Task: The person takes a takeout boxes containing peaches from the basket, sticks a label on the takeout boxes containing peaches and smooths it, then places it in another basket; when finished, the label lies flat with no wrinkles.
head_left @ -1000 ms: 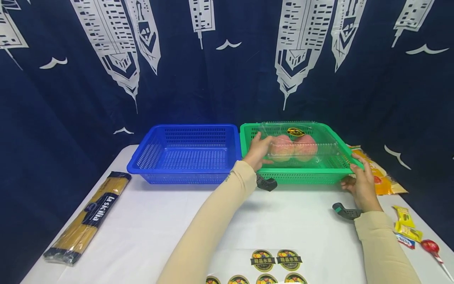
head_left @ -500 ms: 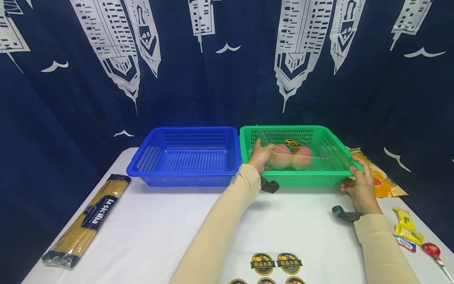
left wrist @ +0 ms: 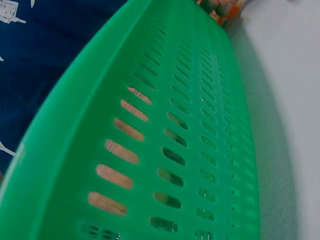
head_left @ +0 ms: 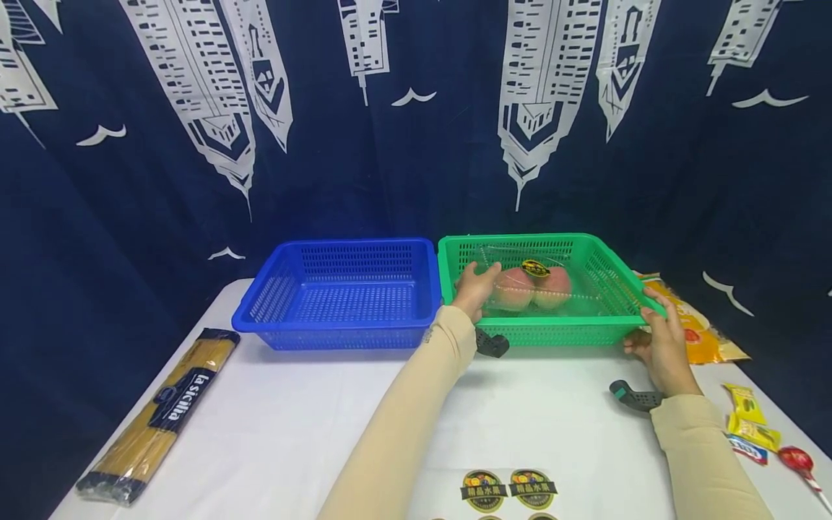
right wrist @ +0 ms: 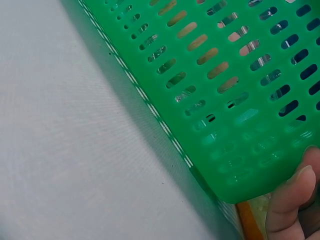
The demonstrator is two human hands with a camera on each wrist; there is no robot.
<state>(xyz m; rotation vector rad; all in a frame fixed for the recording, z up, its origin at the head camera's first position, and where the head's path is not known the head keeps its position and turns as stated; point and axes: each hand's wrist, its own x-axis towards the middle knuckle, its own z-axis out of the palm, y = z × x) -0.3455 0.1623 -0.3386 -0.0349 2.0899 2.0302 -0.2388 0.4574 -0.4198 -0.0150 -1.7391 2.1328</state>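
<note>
A clear plastic box (head_left: pixel 529 283) with two round pink-red fruits (head_left: pixel 552 289) inside lies in the green basket (head_left: pixel 552 321). A black and gold oval sticker (head_left: pixel 535 268) is on its lid. My left hand (head_left: pixel 473 292) holds the box's left end, thumb on top, and reaches over the basket's front rim. In the left wrist view the basket's green wall (left wrist: pixel 150 170) hides most of that hand. My right hand (head_left: pixel 663 343) grips the basket's front right corner, and its curled fingers (right wrist: pixel 290 202) show there in the right wrist view.
Beside the green basket stands a blue basket (head_left: pixel 334 325). A spaghetti pack (head_left: pixel 165 412) lies at the left, an orange bag (head_left: pixel 698 328) behind my right hand. Yellow candies (head_left: pixel 746 404) and a red lollipop (head_left: pixel 796 459) lie at the right, a sticker sheet (head_left: pixel 510 491) in front.
My left hand has lowered the box from above the rim into the green basket. The box settles slightly left and lower. My right hand stays on the basket corner.
</note>
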